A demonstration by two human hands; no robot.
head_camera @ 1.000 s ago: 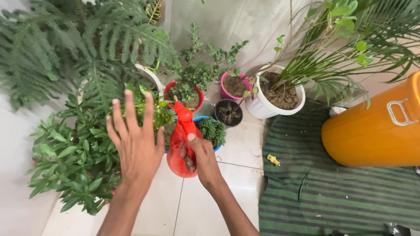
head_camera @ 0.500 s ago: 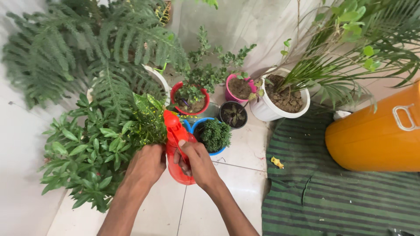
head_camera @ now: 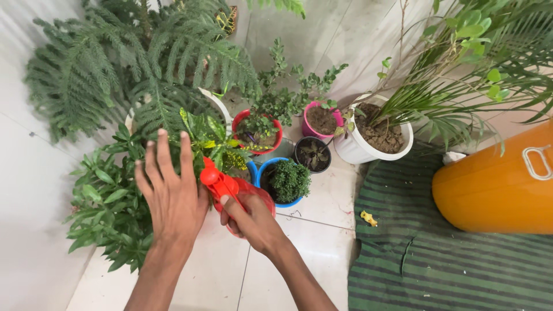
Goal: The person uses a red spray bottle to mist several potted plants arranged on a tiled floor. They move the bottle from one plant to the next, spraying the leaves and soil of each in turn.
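Head view: a red spray bottle is gripped by the right hand, fingers wrapped around its neck and trigger, above the tiled floor. Its long axis is tilted up and to the left, so the nozzle is aimed at the leafy green plant. The left hand is held open with fingers spread, empty, just beside the nozzle and nearer that plant. A small bushy plant in a blue pot stands just right of the bottle.
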